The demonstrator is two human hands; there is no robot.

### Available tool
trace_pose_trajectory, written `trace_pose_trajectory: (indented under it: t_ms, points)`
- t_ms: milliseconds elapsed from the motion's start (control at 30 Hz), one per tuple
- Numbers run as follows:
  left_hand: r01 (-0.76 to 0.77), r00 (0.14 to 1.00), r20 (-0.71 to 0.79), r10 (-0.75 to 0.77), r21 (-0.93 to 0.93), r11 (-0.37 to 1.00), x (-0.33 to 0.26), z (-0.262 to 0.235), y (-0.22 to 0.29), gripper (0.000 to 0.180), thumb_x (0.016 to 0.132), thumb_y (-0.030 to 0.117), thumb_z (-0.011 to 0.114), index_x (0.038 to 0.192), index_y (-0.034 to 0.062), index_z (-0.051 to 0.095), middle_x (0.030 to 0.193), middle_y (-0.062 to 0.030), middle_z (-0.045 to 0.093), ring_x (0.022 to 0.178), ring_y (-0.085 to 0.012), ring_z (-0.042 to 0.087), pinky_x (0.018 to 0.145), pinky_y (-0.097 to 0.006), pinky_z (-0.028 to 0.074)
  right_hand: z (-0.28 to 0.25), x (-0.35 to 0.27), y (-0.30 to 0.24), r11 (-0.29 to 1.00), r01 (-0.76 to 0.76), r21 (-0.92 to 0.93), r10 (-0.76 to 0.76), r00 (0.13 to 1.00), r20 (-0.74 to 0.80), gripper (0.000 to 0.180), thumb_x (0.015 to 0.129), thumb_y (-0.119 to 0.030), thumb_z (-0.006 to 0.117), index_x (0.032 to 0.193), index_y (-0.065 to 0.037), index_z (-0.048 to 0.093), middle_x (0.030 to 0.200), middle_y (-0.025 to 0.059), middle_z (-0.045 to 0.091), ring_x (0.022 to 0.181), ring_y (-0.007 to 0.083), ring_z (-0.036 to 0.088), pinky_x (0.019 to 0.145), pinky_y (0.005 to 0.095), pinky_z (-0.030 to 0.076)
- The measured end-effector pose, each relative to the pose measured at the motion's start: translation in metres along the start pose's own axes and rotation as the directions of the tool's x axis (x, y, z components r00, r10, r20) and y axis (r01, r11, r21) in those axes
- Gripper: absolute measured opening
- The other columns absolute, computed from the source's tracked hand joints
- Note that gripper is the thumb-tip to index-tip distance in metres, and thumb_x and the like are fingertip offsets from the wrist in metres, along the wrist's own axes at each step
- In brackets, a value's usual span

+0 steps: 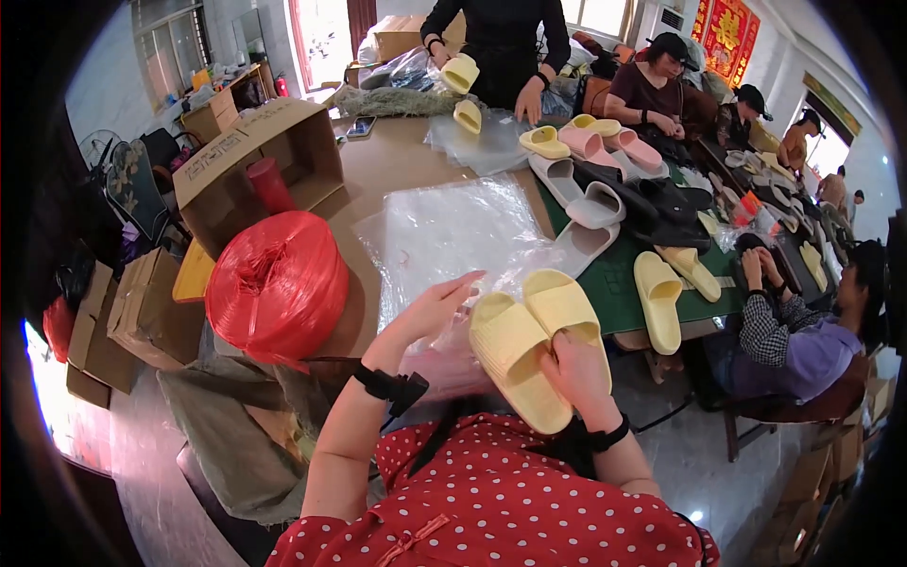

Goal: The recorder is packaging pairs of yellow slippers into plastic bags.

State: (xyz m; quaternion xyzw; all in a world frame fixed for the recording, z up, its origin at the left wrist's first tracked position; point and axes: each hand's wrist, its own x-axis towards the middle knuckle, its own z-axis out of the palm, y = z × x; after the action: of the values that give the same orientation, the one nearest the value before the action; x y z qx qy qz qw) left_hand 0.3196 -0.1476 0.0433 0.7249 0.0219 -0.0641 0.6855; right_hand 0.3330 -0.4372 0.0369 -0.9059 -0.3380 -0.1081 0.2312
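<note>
A pair of pale yellow slide slippers [520, 354] is in my right hand [578, 373], held side by side with the soles down and tilted. My right fingers reach into the right slipper's foot opening, and that wrist wears a black band. Left of the slippers, my left hand [439, 307] is over clear plastic bags [453, 227] stacked flat on the table. Its fingers are stretched out and apart, touching crinkled clear film. Part of the film is hidden behind the slippers.
A roll of red plastic twine [277, 283] and an open carton [260, 161] holding a red cylinder [270, 185] stand at the left. Grey, pink, black and yellow slippers [605, 180] pile up on the right. Across the table a co-worker [496, 47] holds a yellow slipper [460, 73]; others sit right.
</note>
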Motion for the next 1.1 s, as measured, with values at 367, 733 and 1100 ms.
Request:
trace_pose_trajectory:
  t_ms: [367,733,1100]
  points:
    - [-0.416,0.853,0.189,0.486,0.809,0.415,-0.035,0.053,0.033,0.043,0.104,0.021,0.044,0.146,0.0174,0.053,0.159,-0.0119,0.040,0.150,-0.0371,0.028,0.123,-0.053,0.018,0.020,0.031,-0.032,0.999,0.039,-0.002,-0.039,0.998,0.048,0.022,0.092,-0.025,0.060,0.092,-0.002,0.058,0.083,0.0176,0.065,0.072,0.0373,0.066,0.062,0.0495,0.052]
    - [-0.584,0.789,0.327,0.520,0.663,0.468,-0.056,0.058,0.033,0.045,0.101,0.016,0.048,0.146,0.0087,0.051,0.154,-0.0143,0.046,0.148,-0.0362,0.032,0.124,-0.052,0.019,0.098,0.112,-0.020,0.484,-0.228,0.845,0.179,0.971,0.160,0.026,0.096,-0.026,0.061,0.105,-0.002,0.064,0.105,0.0190,0.068,0.094,0.0285,0.067,0.073,0.0348,0.052]
    - [-0.624,0.769,0.362,0.527,0.604,0.496,-0.076,0.033,0.059,0.048,0.097,0.010,0.049,0.145,0.0113,0.053,0.154,-0.0096,0.047,0.148,-0.0363,0.033,0.124,-0.052,0.018,0.155,0.214,-0.030,0.999,-0.020,0.046,0.031,0.966,-0.257,0.035,0.096,-0.034,0.058,0.089,0.000,0.064,0.085,0.0233,0.068,0.080,0.0446,0.067,0.072,0.0541,0.052]
